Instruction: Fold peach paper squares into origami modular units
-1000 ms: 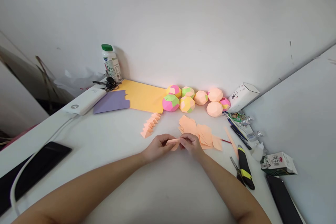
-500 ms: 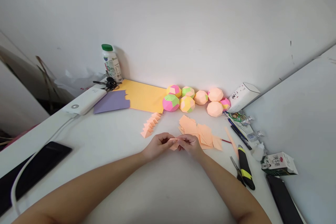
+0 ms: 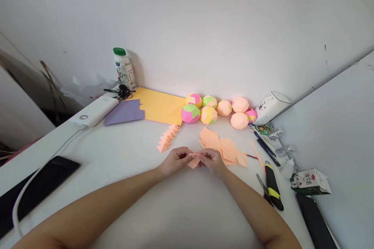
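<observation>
A small peach piece of paper is pinched between both hands, close to the middle of the table. My left hand is closed on its left side, and my right hand is closed on its right side. Fingers cover part of the paper. Just beyond my right hand lies a pile of peach paper pieces. Left of it, a row of folded peach paper pieces stands on the table. Several faceted paper balls in pink, green, yellow and peach sit against the wall.
On the right lie scissors, a utility knife, pens, a small carton and a black phone-like slab. Purple paper, yellow paper, a power bank, keys and a bottle are at back left.
The peach paper between my fingers has tilted slightly, and more of its face shows. Both hands stay in nearly the same place.
</observation>
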A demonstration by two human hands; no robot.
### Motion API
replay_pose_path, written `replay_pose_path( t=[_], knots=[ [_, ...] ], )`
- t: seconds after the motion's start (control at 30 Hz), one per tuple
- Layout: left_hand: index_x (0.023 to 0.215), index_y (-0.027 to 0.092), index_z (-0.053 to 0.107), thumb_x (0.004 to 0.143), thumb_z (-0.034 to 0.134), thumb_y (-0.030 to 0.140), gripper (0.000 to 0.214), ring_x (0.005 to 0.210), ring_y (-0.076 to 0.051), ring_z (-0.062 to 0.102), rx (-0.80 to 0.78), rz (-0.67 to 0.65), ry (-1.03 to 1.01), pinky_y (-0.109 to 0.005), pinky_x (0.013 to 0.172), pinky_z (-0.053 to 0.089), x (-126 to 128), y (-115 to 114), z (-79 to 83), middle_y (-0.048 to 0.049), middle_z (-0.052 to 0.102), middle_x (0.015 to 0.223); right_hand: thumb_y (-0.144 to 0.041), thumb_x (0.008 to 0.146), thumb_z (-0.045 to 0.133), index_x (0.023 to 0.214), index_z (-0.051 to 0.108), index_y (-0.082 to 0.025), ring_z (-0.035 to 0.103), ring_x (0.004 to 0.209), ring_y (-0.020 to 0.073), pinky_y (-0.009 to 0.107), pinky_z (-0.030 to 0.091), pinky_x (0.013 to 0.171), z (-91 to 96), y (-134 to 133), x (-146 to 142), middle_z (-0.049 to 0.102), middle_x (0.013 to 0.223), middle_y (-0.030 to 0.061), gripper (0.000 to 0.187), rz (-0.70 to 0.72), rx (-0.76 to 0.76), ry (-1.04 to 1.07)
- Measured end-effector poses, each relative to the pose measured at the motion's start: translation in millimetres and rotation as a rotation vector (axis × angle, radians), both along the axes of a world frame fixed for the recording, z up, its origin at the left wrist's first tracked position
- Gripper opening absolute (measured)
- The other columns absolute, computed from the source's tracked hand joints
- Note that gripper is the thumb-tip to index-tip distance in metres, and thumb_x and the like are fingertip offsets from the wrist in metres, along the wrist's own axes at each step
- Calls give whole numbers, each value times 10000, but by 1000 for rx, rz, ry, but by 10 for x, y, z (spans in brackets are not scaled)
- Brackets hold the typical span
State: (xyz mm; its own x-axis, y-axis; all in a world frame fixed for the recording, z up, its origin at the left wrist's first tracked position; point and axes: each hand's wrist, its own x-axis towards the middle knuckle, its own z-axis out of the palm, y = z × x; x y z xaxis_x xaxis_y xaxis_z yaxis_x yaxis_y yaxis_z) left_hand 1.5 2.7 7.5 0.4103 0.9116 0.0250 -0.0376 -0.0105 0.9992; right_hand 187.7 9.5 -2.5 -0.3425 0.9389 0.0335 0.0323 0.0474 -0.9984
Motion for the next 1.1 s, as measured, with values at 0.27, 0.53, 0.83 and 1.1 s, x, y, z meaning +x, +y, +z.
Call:
replay_pose_path(
  t=[0.27, 0.53, 0.83, 1.1],
  knots=[
    [704, 157, 632, 800, 552, 412, 284, 660, -131, 555, 6, 13, 13, -245, 604, 448, -1, 1, -1, -11, 610, 673, -326, 756, 641, 832, 671, -161, 597, 508, 115, 233, 479, 486, 13, 1, 6, 629, 640, 2, 184, 7, -14, 6],
    [700, 166, 657, 784, 550, 453, 317, 616, -129, 530, 20, 25, 34, -244, 557, 439, -2, 1, 16, -13, 585, 657, -363, 740, 649, 822, 674, -160, 590, 504, 120, 240, 475, 482, -7, 15, 9, 623, 610, 1, 220, 11, -41, 6],
    [610, 151, 540, 839, 437, 431, 376, 528, -100, 423, -60, -7, 62, -222, 495, 350, -28, -13, 53, 25, 456, 556, -340, 743, 652, 801, 668, -166, 588, 513, 120, 248, 483, 499, 41, 12, 12, 626, 613, -4, 184, 5, -60, 7],
    [756, 165, 540, 820, 491, 368, 219, 709, -150, 549, 35, -17, 44, -258, 628, 437, -2, -36, 66, -26, 585, 753, -344, 745, 652, 822, 677, -162, 601, 529, 126, 261, 501, 519, 14, 8, 9, 648, 650, 11, 200, 33, -69, -7]
  ],
)
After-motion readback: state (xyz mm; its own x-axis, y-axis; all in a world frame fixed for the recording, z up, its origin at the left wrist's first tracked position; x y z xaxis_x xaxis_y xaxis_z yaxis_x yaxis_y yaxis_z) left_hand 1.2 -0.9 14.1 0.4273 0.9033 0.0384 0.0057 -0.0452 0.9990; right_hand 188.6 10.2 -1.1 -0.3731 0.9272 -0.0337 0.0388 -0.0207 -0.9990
